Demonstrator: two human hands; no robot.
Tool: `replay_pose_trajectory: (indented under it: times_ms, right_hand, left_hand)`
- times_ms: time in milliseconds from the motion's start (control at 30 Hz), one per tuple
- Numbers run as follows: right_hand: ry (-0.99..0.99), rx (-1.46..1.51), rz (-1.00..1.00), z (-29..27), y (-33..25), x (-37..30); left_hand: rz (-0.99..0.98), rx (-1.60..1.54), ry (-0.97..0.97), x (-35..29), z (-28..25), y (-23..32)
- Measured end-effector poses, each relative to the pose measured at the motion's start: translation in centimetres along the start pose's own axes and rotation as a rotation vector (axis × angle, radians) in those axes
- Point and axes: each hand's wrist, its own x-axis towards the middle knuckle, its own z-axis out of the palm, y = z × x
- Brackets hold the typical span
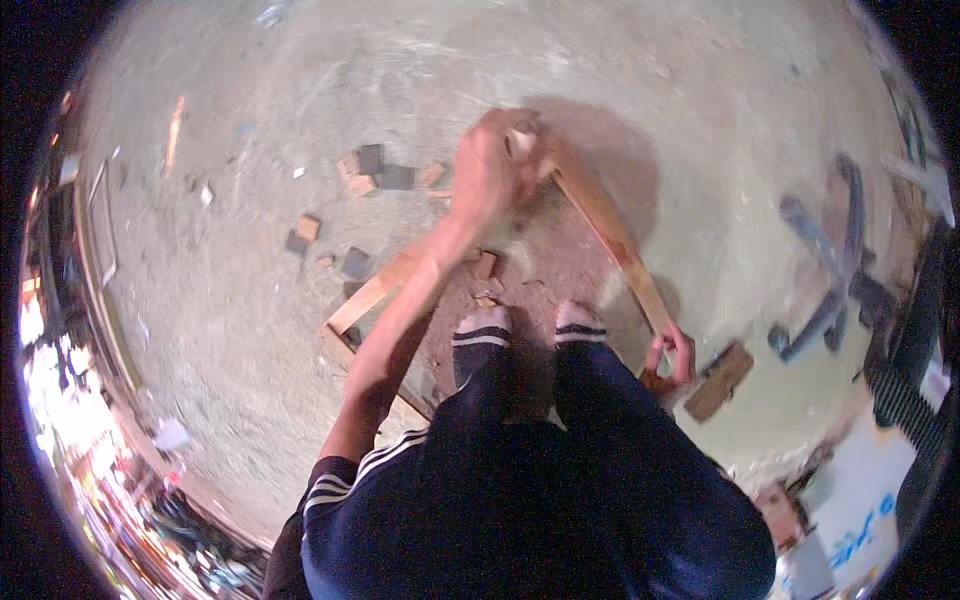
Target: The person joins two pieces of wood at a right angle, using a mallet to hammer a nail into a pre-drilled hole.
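A wooden frame [605, 228] of narrow strips is held around my feet, its lower part hidden by my legs. My left hand [490, 165] is closed at the frame's far corner; motion smears the fingers, and a small pale patch shows among them. Whether it grips the corner or a small thing cannot be made out. With thumb and fingers, my right hand [672, 357] pinches the frame's right corner. Just right of it lies a rough wooden block [720, 382]. My left forearm crosses over the frame's left part [375, 292].
Small brown and dark offcuts [372, 172] lie scattered on the concrete floor [330, 90] to the left. More chips [486, 266] lie between my feet. Bluish-grey bar-shaped pieces [830, 265] rest at the right. A bright, cluttered area [95, 430] borders the lower left.
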Motion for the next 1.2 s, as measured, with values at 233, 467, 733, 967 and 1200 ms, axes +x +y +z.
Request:
replay_pose_trajectory:
  times_ms: [233,467,733,967,1200]
  right_hand:
    - [0.107,-0.2,-0.338,0.3,-0.8,3.6]
    - [-0.333,0.083,-0.587,3.9,-8.3,12.0]
    - [-0.707,0.105,-0.9,9.0,-14.5,18.9]
    - [-0.875,0.179,-0.913,11.9,-15.2,15.8]
    - [-0.765,0.13,-0.96,10.7,-13.4,15.2]
  left_hand:
    - [-0.029,0.088,0.229,-10.8,-9.3,-1.0]
    - [-0.592,0.433,0.641,-35.8,-18.4,-3.9]
    - [-1.176,0.426,0.975,-54.2,-13.3,2.7]
    - [-1.03,0.353,0.69,-49.0,-13.8,-0.9]
    - [-0.711,0.624,0.424,-45.2,-20.3,-7.9]
